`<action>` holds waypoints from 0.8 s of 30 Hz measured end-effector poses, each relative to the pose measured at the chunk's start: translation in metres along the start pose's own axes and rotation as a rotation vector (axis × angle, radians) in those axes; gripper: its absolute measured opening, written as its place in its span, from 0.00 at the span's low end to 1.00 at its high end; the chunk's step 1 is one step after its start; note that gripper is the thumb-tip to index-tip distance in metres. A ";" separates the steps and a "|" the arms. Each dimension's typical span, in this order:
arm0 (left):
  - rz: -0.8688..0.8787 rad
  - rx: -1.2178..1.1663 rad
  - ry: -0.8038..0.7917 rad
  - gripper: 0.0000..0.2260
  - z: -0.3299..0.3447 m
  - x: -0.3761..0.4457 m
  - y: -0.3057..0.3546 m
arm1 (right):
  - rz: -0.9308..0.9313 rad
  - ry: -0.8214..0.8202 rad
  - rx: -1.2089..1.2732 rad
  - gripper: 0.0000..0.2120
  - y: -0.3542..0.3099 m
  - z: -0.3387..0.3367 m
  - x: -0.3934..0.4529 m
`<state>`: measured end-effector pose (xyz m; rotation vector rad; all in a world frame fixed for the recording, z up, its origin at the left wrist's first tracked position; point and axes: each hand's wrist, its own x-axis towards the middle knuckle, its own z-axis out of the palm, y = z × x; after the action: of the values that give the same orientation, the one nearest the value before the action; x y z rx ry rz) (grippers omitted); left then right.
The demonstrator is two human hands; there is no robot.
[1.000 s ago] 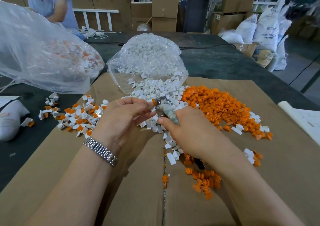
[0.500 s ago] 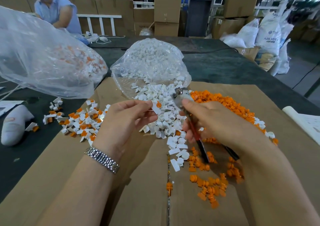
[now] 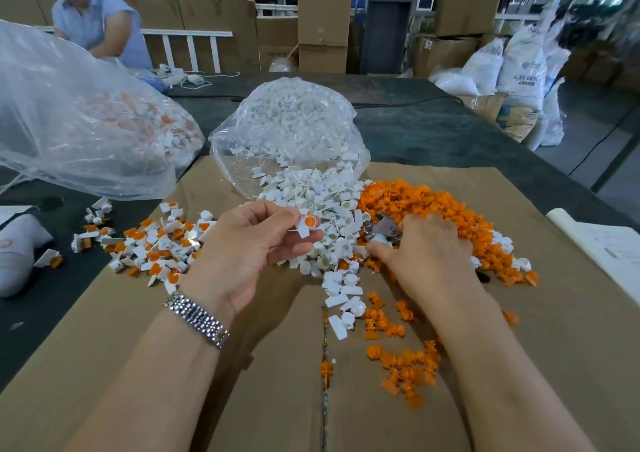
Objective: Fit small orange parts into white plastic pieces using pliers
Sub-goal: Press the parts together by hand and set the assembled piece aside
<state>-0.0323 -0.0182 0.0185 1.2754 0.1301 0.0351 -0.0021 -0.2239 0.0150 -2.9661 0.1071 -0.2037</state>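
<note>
A: Grip? Left hand (image 3: 249, 243) pinches one assembled piece (image 3: 306, 224), white tag with an orange insert seated in it, between thumb and fingertips, held up over the white heap. Right hand (image 3: 426, 257) is curled round the pliers (image 3: 382, 228); only the metal head shows past the fingers. Jaws open or together: cannot tell.

B: Layout, big to small?

A: Cardboard sheet (image 3: 138, 365) carries everything. Clear bag (image 3: 291, 133) at its far edge, mouth spilling the white pieces (image 3: 311, 192) toward the middle. Orange parts (image 3: 426, 202) heaped just beside them, toward the right edge. Finished pieces (image 3: 156, 243) scattered at the left edge, some off onto the dark table (image 3: 433, 133). Loose orange strays (image 3: 401, 361) nearer the near edge.

B: Step?

A: Judged: one unit fitted, not yet set aside. The pliers' head sits at the edge of the orange heap.

B: Next?

A: Likely drop the unit with the finished lot, take a fresh white piece, pick up one orange part and line it up with the socket before squeezing.
</note>
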 end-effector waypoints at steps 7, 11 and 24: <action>0.193 0.313 0.081 0.07 0.010 0.000 -0.011 | -0.317 0.058 0.855 0.08 -0.035 -0.002 -0.019; 0.277 0.435 0.085 0.06 0.013 0.000 -0.015 | -0.299 0.080 0.834 0.04 -0.038 0.005 -0.018; 0.311 0.540 0.097 0.05 0.017 -0.005 -0.015 | -0.280 0.097 0.767 0.01 -0.038 0.008 -0.019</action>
<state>-0.0359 -0.0393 0.0093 1.8258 0.0215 0.3489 -0.0174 -0.1838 0.0113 -2.1939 -0.3076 -0.3339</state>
